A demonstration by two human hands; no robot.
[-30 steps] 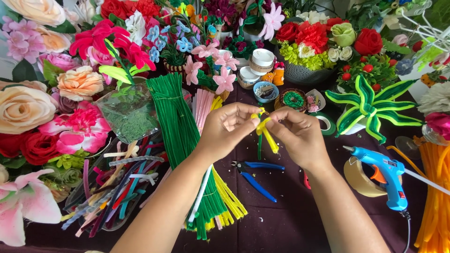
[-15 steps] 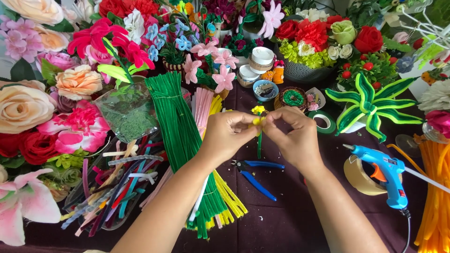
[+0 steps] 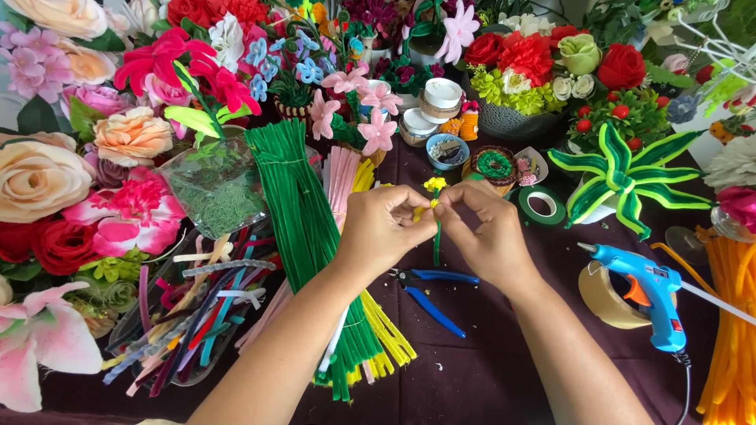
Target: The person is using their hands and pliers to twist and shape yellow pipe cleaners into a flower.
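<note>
Hands meeting at the middle of the dark purple tabletop (image 3: 488,378), fingertips pressed together around a small yellow pipe-cleaner flower on a thin green stem (image 3: 435,206). Left hand (image 3: 383,228) curled, thumb and forefinger pinched shut just under the yellow head; right hand (image 3: 487,230) likewise closed, thumb and first fingers nipping the same spot from the other side. Yellow tuft poking up above the knuckles, green stem hanging straight down between the two palms — clear of the table.

Directly beneath the hands, blue-handled pliers (image 3: 435,293) lying flat on the cloth, untouched. Left of the hands, a long bundle of green pipe cleaners (image 3: 303,228) running diagonally, with pink ones (image 3: 341,175) and yellow ones (image 3: 386,338) showing beside and below it. Further left, a heap of mixed coloured pipe cleaners (image 3: 189,315) in a clear tray, and a clear bag of green moss-like filling (image 3: 216,189).

To the right, a blue hot glue gun (image 3: 642,291) resting beside a roll of tan tape (image 3: 606,295); a roll of green floral tape (image 3: 542,206) near the right hand. A green-and-yellow striped pipe-cleaner plant (image 3: 622,177) standing behind it, orange pipe cleaners (image 3: 728,315) at the far right edge. Artificial roses and blossoms crowded along the back and left side — pink, red, peach, white.
</note>
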